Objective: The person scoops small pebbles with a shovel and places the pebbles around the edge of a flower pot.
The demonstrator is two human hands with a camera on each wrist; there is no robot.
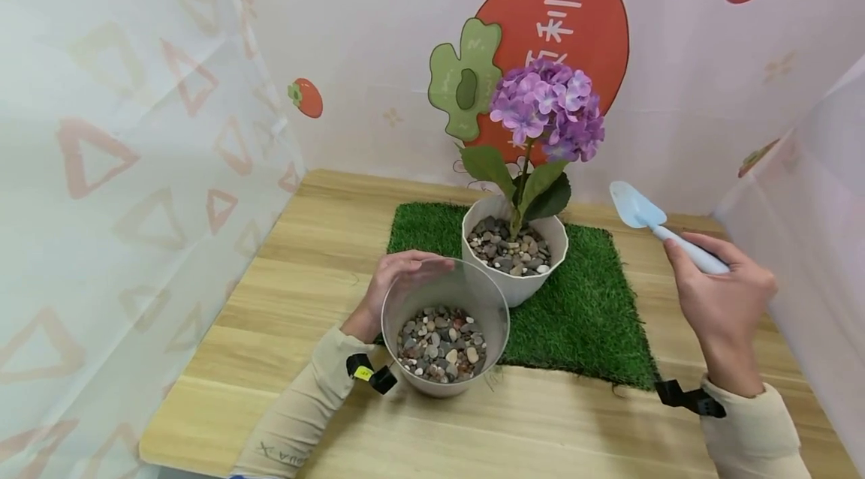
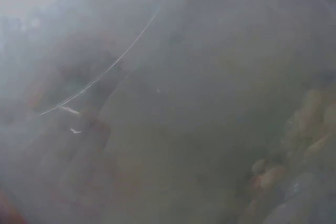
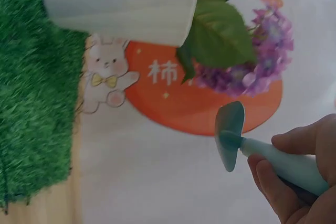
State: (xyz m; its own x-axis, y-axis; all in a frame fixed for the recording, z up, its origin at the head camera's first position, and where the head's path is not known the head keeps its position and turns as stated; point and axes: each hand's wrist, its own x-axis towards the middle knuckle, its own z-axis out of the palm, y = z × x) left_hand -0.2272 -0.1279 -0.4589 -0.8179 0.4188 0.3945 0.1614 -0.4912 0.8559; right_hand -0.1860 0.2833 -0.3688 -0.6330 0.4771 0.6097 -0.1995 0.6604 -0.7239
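Observation:
My right hand (image 1: pixel 726 299) grips the handle of a small light-blue trowel (image 1: pixel 635 206), raised to the right of the flowerpot. Its scoop points up and away, and no stones show on it in the head view. With my left hand (image 1: pixel 385 291) I hold a clear plastic tub (image 1: pixel 500 336) from its far left side, fingers along the outside near the rim. Grey, white and reddish pebbles (image 1: pixel 442 344) cover the tub's bottom. Behind it stands a white ribbed flowerpot (image 1: pixel 516 289) with a purple hydrangea (image 1: pixel 550 107) rising from pebbles. The left wrist view is hazy, seen through the tub's plastic.
The pot stands on a square of artificial grass (image 1: pixel 581 321) on a wooden table (image 1: pixel 270 299). The tub overlaps the mat's near left edge. Printed cloth walls (image 1: pixel 372 111) enclose the table at the back and both sides.

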